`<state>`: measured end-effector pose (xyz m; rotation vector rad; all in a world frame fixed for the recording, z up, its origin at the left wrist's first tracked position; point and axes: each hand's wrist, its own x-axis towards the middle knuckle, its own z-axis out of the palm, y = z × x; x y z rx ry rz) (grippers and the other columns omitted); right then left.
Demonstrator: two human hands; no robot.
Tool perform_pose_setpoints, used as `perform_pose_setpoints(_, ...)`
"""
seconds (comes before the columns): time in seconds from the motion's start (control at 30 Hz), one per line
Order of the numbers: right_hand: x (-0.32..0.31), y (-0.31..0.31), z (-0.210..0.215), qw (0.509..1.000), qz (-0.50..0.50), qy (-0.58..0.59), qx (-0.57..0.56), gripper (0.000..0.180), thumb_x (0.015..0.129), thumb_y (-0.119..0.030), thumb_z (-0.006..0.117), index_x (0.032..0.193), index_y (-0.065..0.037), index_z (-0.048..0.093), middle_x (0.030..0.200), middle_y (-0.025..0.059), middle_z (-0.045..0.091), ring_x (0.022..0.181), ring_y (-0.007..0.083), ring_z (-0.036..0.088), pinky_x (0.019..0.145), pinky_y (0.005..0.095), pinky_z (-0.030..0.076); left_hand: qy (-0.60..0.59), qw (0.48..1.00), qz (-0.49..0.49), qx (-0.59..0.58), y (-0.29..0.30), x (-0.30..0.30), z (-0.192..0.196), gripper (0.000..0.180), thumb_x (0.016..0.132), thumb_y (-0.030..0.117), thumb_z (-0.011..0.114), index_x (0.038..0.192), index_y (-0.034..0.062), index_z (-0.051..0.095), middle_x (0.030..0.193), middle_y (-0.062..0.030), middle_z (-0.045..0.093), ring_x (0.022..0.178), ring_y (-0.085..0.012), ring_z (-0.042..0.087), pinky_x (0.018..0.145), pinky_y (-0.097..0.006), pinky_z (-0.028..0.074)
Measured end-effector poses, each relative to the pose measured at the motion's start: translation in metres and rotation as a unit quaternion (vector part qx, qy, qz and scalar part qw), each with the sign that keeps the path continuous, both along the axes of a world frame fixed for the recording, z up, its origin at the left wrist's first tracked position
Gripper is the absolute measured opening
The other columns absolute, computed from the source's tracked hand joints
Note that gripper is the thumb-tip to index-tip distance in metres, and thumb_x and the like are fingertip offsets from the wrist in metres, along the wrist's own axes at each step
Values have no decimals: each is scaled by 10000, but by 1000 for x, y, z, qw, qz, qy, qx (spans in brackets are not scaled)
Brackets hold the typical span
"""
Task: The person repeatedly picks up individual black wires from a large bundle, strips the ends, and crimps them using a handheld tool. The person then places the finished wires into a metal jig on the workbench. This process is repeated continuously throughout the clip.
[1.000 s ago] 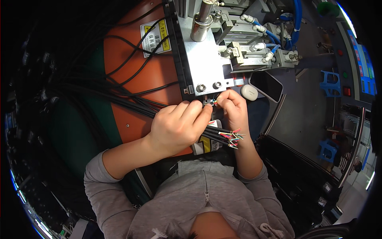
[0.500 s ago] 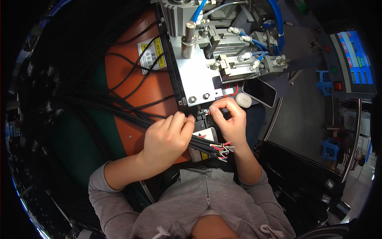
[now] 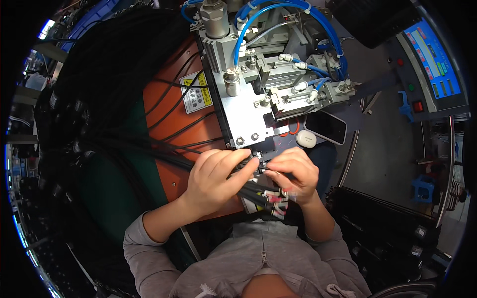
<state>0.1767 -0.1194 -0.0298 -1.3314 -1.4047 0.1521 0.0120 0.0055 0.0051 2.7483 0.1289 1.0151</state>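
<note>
My left hand point(image 3: 211, 181) is closed around black cables at the front edge of the metal machine plate point(image 3: 243, 116). Its thumb and forefinger point right, toward a thin black cable point(image 3: 263, 167). The fingertips of my right hand point(image 3: 298, 174) pinch that cable's right part; its tip is hidden by the fingers. Below my left hand a bundle of black cables point(image 3: 251, 194) sticks out to the right. Its stripped ends point(image 3: 276, 201) show red, white and other coloured wires, somewhat blurred. Small dark machine parts point(image 3: 258, 156) lie just beyond the fingertips.
Clamps with pneumatic cylinders point(image 3: 298, 99) and blue air hoses point(image 3: 323, 25) stand behind the plate. A phone point(image 3: 325, 126) and a round white case point(image 3: 306, 139) lie to the right. Many black cables point(image 3: 99, 134) spread left over the orange surface point(image 3: 169, 124). A control screen point(image 3: 433, 59) is at far right.
My right hand has come toward me from the plate's edge and now pinches the cable near my left fingertips. My left thumb and forefinger have stretched out to the right. The whole view has shifted slightly.
</note>
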Motion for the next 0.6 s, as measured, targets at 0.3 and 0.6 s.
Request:
perform_pose_setpoints(0.3, -30, 8, 10, 948, -2, 313, 65, 289, 677, 24, 777, 941, 9, 659, 908, 109, 683, 756, 210, 639, 672, 309, 499, 1, 999, -27, -44, -2, -1, -6, 201, 779, 116, 704, 932, -3, 655, 754, -63, 620, 570, -173, 594, 468, -272, 442)
perform_pose_setpoints(0.6, -14, 20, 18, 942, 66, 322, -65, 116, 730, 12, 740, 829, 11, 680, 826, 83, 660, 791, 160, 600, 713, 273, 465, -31, 999, 2, -34, -4, 1, -12, 208, 751, 146, 707, 909, 32, 635, 700, -7, 540, 558, -116, 531, 427, -244, 373)
